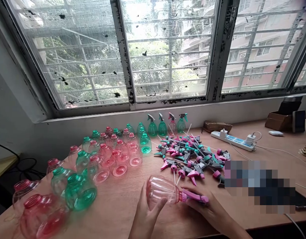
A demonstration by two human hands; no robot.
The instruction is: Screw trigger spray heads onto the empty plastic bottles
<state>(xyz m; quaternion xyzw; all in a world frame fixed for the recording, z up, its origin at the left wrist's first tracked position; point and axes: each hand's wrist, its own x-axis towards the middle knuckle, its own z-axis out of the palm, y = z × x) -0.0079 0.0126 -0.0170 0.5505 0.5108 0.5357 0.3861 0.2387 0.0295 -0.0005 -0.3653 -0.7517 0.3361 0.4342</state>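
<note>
Left hand [148, 210] curled around its wide end, a clear pink bottle [162, 190] is held on its side over the table [113, 212], while the pink spray head [196, 196] at its neck is gripped by the right hand [206, 207]. Topless bottles [119, 163] in green and pink are massed at left. Loose sprayers [192, 156] are heaped beyond the held bottle, and four fitted bottles [162, 127] are lined up by the wall [200, 113]. Near the heap, a white power strip [234, 140] is seen.
</note>
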